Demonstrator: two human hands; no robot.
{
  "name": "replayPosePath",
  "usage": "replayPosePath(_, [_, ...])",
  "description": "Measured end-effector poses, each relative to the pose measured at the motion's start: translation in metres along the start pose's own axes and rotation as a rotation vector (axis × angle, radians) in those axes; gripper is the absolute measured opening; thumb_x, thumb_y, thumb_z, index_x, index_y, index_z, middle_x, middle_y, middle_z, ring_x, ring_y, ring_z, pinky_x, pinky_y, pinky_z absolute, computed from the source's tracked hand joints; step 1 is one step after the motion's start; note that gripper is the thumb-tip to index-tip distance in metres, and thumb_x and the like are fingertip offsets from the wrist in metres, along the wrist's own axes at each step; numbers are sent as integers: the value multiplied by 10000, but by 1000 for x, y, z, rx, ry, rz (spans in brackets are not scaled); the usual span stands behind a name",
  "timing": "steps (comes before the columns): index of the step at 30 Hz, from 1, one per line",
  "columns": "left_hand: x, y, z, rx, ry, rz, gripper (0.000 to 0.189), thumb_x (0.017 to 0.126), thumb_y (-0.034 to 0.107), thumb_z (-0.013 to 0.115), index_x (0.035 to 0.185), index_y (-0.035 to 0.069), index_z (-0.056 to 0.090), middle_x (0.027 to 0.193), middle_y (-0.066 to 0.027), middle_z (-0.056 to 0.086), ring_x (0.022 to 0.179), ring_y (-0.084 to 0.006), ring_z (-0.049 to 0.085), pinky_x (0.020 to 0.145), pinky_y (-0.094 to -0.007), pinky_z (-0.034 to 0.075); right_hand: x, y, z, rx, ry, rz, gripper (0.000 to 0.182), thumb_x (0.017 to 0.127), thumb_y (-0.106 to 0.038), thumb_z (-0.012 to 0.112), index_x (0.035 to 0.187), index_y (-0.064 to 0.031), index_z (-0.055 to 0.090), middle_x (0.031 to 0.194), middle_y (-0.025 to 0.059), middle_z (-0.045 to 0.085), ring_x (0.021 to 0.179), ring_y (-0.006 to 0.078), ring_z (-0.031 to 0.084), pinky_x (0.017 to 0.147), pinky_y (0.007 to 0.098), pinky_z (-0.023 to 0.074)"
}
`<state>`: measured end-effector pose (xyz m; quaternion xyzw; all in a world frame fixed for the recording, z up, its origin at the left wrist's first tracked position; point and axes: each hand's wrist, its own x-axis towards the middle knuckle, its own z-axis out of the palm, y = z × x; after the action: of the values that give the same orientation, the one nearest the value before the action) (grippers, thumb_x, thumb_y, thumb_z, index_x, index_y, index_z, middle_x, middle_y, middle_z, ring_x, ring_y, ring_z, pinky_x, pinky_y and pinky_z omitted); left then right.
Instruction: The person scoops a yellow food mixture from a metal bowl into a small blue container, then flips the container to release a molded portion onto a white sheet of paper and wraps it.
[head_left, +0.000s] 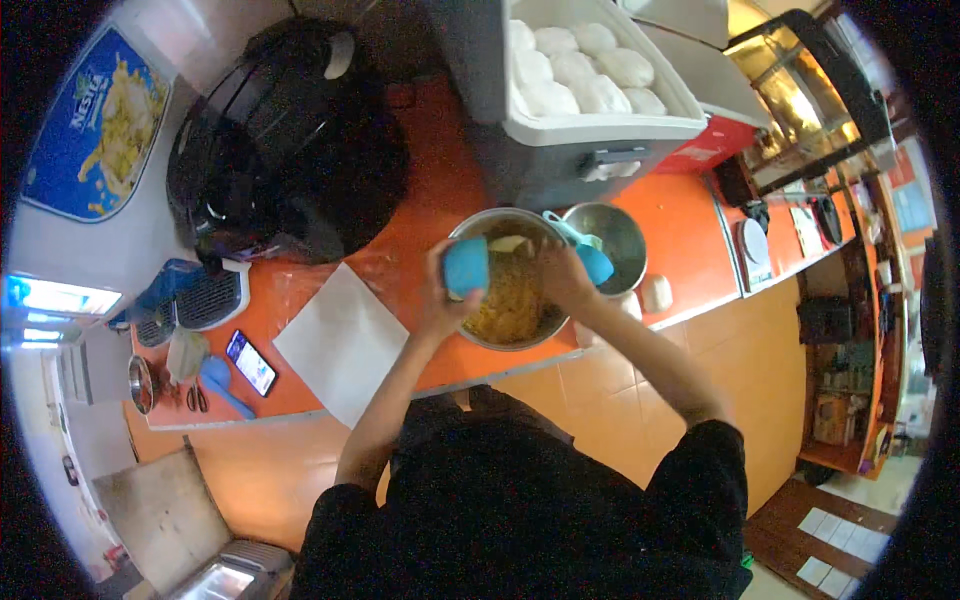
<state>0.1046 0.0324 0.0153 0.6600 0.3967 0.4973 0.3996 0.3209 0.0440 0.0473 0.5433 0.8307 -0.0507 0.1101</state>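
My left hand (452, 304) grips a light blue cup (465, 266) over the left rim of a round metal pot (459, 217). Inside the pot lies a loose yellow-brown food (510, 296), too blurred to name. Above the pot's right side is my right hand (561, 270), its fingers smeared by motion. Near those fingers a pale piece (508, 244) shows in the pot; whether I hold it cannot be made out. Just right, a second metal bowl (630, 247) carries a blue scoop (595, 264) and a pale teal handle (559, 223).
White rounded bundles (574, 67) fill an uncovered cooler box (600, 133) behind the pot. One more bundle (657, 293) sits near the counter edge. To the left are a large black object (285, 150), a white sheet (341, 337) overhanging the orange counter (435, 172), a phone (252, 364) and scissors (196, 397).
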Motion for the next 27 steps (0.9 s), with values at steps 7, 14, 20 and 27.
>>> replayPosePath(7, [7,3,18,381,140,-200,820,756,485,680,1303,20,284,1133,-253,497,926,-397,588,741,-461,504,2,18,-46,-240,14,-288,91,739,-144,597,716,-88,665,749,108,674,723,250,659,634,385,516])
replayPosePath(14, [1,-16,16,301,293,-36,778,779,471,663,1285,13,290,1092,-208,507,903,-359,585,754,-453,491,-23,4,-8,36,-13,-391,216,771,-248,565,711,-65,663,692,153,652,666,311,656,653,441,520])
replayPosePath(20, [-5,0,17,-209,331,-366,754,824,441,627,1309,15,237,1100,-154,477,981,-255,524,866,-403,414,-14,-31,14,370,-181,-97,269,855,-287,502,876,-97,690,828,202,650,782,357,637,715,466,503])
replayPosePath(27, [-16,-50,-3,-282,269,-571,561,907,450,498,1258,35,357,1095,-84,523,972,-197,517,850,-357,411,-10,-3,65,642,-44,-100,295,844,-328,567,1004,-104,674,902,178,654,842,357,627,776,441,487])
